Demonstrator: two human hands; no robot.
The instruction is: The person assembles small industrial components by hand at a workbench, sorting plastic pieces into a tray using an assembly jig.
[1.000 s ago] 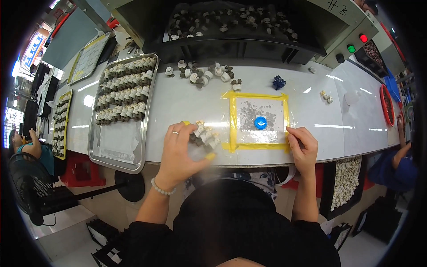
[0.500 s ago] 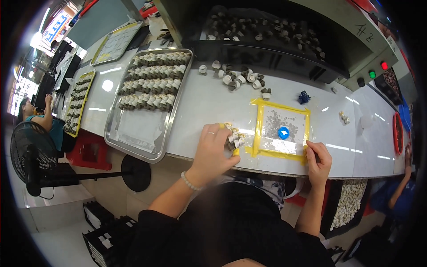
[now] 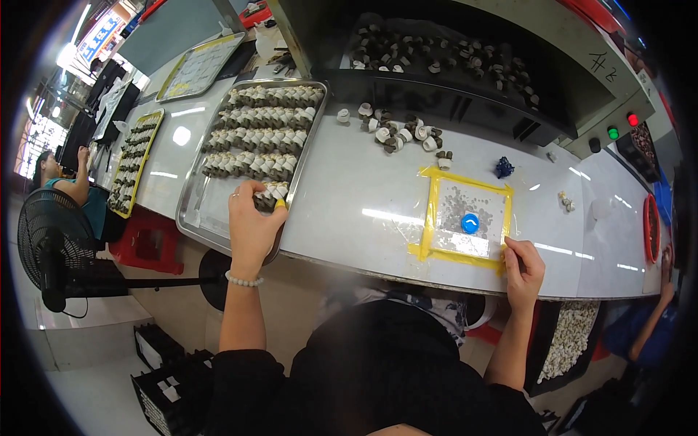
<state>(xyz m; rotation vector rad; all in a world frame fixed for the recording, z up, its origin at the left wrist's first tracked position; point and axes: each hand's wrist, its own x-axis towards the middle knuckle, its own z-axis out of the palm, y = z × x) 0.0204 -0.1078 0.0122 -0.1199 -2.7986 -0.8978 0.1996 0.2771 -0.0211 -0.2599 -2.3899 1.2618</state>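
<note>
My left hand (image 3: 251,221) is over the near right part of a metal tray (image 3: 198,218), pinching a short row of small white-and-dark capped parts (image 3: 274,193). Yellow covering shows at its fingertips. Beyond it in the tray stand several straight rows of the same parts (image 3: 251,139). My right hand (image 3: 525,267) rests at the right edge of a square marked with yellow tape (image 3: 429,218), its fingers curled together; whatever they hold, if anything, is hidden. Inside the square lie a round blue piece (image 3: 470,223) and a patch of grey spots.
Loose capped parts (image 3: 396,134) lie in front of a dark machine opening (image 3: 451,102) with more inside. A dark blue lump (image 3: 504,167) and small pale bits (image 3: 566,201) sit further right. At left are a yellow-rimmed tray (image 3: 138,163), a fan (image 3: 54,243) and another person (image 3: 69,185).
My left hand has carried the short row of parts leftward from beside the taped square into the metal tray. My right hand has stayed nearly in place.
</note>
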